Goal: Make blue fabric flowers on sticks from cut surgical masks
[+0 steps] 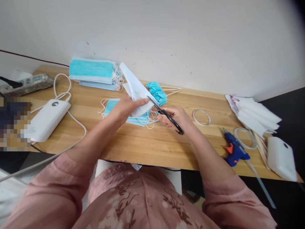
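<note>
My left hand (127, 106) pinches a white face mask sheet (137, 84), partly unfolded, above the table. Black-handled scissors (168, 117) are in my right hand (175, 116), their blades at the sheet's lower right edge. Under my hands lie several blue face masks (139, 120) with white ear loops, partly hidden by the sheet and fingers. Just behind the sheet rest blue folded flower shapes (156, 92) on thin wooden sticks (172, 90).
A stack of blue masks (91, 70) stands at the back left, near a white power bank (50, 119) with cables and a power strip (30, 84). To the right are a tape roll (202, 117), a blue glue gun (234, 148), white sheets (254, 113) and another white device (281, 157).
</note>
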